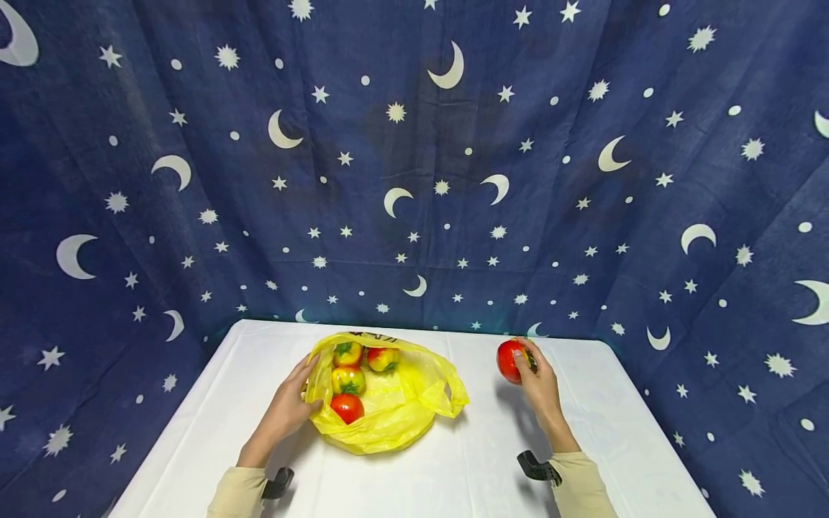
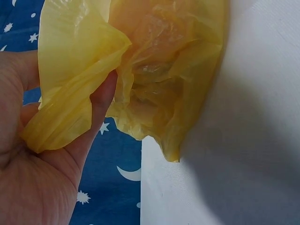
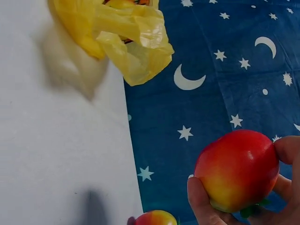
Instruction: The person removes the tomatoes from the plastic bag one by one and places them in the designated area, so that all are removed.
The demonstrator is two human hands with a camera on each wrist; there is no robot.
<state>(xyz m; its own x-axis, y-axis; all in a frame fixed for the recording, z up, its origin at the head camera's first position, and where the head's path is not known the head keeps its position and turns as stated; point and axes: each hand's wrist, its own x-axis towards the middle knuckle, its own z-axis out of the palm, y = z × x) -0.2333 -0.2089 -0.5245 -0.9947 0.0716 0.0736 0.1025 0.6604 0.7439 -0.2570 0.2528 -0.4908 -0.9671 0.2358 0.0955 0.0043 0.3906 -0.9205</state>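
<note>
A yellow plastic bag (image 1: 388,432) lies with its mouth spread. Several red-and-yellow fruits, one a red fruit (image 1: 347,408), show inside. My left hand (image 1: 288,406) grips the bag's left rim, its plastic folded between thumb and fingers in the left wrist view. To the right of the bag, my right hand (image 1: 542,388) holds a shiny red fruit (image 1: 509,361) raised above the table. The right wrist view shows this fruit (image 3: 239,168) red fading to yellow, with green leaves underneath, between thumb and fingertips. Part of another red-and-yellow fruit (image 3: 157,218) appears at that view's bottom edge.
The table (image 1: 479,460) has a white cover and rounded back corners. A dark blue curtain (image 1: 414,144) with moons and stars stands behind and around it. Black straps (image 1: 539,467) sit at both wrists, near the beige sleeves.
</note>
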